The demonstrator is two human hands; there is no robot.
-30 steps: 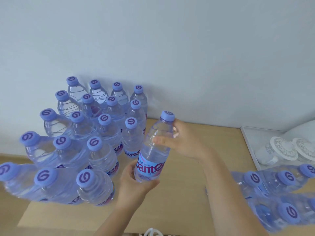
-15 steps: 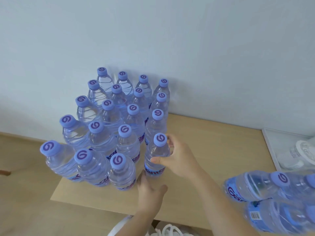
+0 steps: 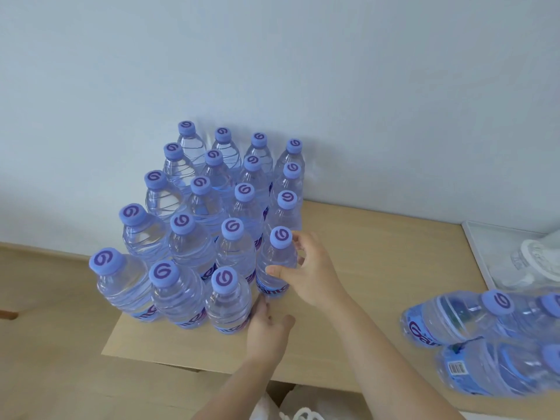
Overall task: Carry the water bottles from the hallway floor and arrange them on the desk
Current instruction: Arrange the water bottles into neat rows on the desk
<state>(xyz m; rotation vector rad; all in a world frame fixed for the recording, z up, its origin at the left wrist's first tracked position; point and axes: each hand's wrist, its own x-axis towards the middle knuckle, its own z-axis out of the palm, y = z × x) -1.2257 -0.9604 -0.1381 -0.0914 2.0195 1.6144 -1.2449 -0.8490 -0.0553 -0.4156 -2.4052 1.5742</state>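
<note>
**Head view: newest bottle stands at the right end of the block, both hands on it**

Head camera looks down on a wooden bench [image 3: 378, 268] against a pale wall. A block of upright water bottles [image 3: 212, 225] with purple swirl caps fills its left part. The bottle being placed [image 3: 277, 265] stands upright at the near right corner of that block, long axis vertical. The right hand [image 3: 312, 271] lies just to its right, fingers [image 3: 298, 241] curled loosely round the shoulder below the cap, thumb on the body. The left hand [image 3: 266, 328] sits nearer, straight fingers touching the bottle's base. The right hand is the better placed to let go. More bottles [image 3: 485, 338] lie on their sides at the near right, well apart. Labels show partial purple lettering, roughly "Gan…"; a barcode [image 3: 456, 367] shows on one lying bottle.
</note>
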